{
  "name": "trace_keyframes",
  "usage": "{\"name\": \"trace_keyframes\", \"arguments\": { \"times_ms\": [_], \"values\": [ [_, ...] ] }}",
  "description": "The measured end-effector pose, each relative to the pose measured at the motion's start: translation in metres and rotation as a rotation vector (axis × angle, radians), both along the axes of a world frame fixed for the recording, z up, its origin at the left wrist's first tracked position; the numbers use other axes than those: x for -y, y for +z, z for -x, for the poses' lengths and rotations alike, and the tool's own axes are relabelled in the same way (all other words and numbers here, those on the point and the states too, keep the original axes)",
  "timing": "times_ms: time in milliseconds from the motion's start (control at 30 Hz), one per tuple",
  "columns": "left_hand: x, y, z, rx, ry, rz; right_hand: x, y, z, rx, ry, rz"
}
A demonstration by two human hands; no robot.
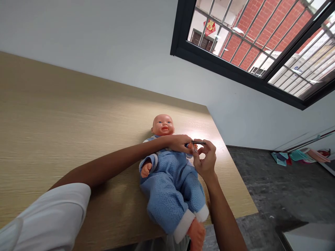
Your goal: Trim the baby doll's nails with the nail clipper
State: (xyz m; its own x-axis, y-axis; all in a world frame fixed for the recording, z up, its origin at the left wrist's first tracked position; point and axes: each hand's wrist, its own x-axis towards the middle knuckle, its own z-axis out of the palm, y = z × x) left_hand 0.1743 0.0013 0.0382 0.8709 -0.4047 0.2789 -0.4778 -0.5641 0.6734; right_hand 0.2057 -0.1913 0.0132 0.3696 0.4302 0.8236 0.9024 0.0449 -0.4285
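A baby doll (171, 170) in a fuzzy blue and white outfit lies face up on the wooden table, its feet over the near edge. My left arm reaches across its chest, and my left hand (180, 142) is closed around the doll's hand (192, 146) on the right side. In my right hand (206, 158), pinched between thumb and fingers, is a small metal nail clipper (199, 142). Its jaw end is at the doll's fingers; whether it touches them I cannot tell. The doll's other hand (146, 169) rests free at its side.
The pale wooden table (65, 104) runs along a white wall, its right edge beside the doll. A barred window (246, 38) is above. Coloured dustpans or similar plastic items (298, 155) lie on the dark floor at right. A white-topped object (309, 237) stands at lower right.
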Motion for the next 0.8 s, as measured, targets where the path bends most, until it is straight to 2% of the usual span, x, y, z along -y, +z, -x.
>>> {"name": "trace_keyframes", "arguments": {
  "times_ms": [133, 333, 533, 800],
  "values": [
    [-0.0005, 0.0034, 0.0006, -0.06, -0.055, -0.031, 0.0003, 0.0042, 0.0004, 0.025, -0.008, -0.1],
    [0.0003, 0.0066, 0.0018, -0.076, -0.077, -0.068, 0.0011, 0.0087, -0.0005, 0.072, -0.027, -0.055],
    [0.0008, 0.0068, 0.0032, -0.091, -0.062, -0.039, 0.0009, 0.009, -0.0009, 0.111, -0.047, -0.043],
    [0.0008, 0.0077, 0.0029, -0.098, -0.068, -0.037, 0.0017, 0.0051, -0.0031, 0.149, -0.044, -0.076]
  ]
}}
